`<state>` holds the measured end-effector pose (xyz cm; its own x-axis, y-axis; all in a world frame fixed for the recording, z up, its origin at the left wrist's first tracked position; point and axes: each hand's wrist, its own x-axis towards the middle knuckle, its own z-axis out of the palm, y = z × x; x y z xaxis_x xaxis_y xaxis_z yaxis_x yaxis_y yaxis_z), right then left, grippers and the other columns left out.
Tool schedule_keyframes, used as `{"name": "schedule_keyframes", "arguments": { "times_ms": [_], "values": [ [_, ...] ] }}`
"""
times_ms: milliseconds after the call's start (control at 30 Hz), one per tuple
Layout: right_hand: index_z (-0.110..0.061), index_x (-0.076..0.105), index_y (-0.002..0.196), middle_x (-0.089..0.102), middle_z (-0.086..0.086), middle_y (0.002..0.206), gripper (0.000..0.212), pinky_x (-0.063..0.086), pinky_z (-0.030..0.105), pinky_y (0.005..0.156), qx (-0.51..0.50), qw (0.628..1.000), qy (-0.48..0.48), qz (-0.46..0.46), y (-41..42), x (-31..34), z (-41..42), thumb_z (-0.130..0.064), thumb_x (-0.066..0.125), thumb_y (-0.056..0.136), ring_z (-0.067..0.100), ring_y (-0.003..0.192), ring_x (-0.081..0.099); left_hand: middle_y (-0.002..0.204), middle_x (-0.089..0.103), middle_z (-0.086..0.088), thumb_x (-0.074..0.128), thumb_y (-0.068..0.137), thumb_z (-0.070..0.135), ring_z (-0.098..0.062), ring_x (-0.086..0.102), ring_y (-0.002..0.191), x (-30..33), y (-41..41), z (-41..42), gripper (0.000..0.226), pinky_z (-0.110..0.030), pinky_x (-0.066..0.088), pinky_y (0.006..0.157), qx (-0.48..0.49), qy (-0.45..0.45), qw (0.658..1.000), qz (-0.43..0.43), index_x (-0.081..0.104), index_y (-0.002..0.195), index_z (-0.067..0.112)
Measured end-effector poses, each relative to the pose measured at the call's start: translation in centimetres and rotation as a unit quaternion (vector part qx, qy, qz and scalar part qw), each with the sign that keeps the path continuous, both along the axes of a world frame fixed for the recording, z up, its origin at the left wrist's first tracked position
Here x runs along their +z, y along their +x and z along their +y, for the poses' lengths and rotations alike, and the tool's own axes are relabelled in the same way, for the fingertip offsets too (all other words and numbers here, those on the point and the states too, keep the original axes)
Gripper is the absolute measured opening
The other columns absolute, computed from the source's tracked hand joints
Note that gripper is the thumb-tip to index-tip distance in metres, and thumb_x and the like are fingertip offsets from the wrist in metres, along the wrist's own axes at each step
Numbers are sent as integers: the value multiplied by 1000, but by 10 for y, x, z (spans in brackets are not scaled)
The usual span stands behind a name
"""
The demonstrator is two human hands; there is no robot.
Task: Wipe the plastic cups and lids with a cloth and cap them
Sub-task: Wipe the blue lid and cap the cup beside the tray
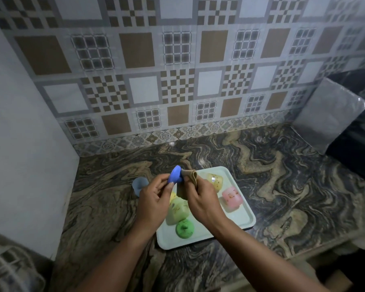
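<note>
Wiping a lid is the step in hand, judged from the grip: one blue lid [175, 175] is held edge-up above the tray's far left corner, the cloth touching its right face.

Counter [282, 186]: one, dark veined stone; carries all items.
Tray [246, 220]: one, pale, rectangular, at the counter's centre.
Hands: two. Left hand [154, 199], fingers curled, pinches the blue lid by its rim. Right hand [200, 197], fingers closed round the cloth, presses it to the lid.
Cups: four counted. Blue cup [140, 185], off the tray, on the counter just left of it. Green cup [177, 209], yellow cup [215, 181] and pink cup [231, 197], all on the tray and seemingly lying on their sides; none capped.
Lids: two sure. The blue one in hand; a green lid [184, 228] flat on the tray's near edge. A yellow sliver behind the left hand may be a third; cannot tell.
Cloth [191, 175]: one, tan, bunched.

Next move, as a judgement: finishing the lid's faces, then carrying it left to the blue cup and pressing it square on the rim, which calls for steadying the cup.
</note>
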<state>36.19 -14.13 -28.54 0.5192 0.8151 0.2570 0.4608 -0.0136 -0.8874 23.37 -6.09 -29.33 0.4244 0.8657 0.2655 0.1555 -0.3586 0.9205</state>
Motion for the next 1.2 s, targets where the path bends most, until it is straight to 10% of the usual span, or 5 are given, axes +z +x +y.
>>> {"name": "schedule_keyframes", "arguments": {
  "times_ms": [500,967,1200],
  "values": [
    [-18,64,89,71,1,73,36,57,48,66,18,993,-104,-44,-12,12,-5,-40,42,107,25,69,68,96,70,18,66,96,13,4,64,81,-5,-26,16,27,-4,43,67,-26,172,977,125,69,121,22],
    [-13,64,87,69,2,73,36,56,47,71,-29,988,-146,48,16,-2,-8,-39,42,100,16,68,62,91,73,13,63,97,17,-2,68,80,-16,11,10,22,-30,56,68,-89,109,986,86,65,113,33],
    [-26,57,95,65,-6,87,29,52,49,72,-21,988,-98,-117,45,-10,-28,-43,35,105,23,79,62,70,59,19,58,99,20,-7,53,59,-4,38,9,21,-22,40,56,-105,126,977,140,64,114,32]
  ]
}}
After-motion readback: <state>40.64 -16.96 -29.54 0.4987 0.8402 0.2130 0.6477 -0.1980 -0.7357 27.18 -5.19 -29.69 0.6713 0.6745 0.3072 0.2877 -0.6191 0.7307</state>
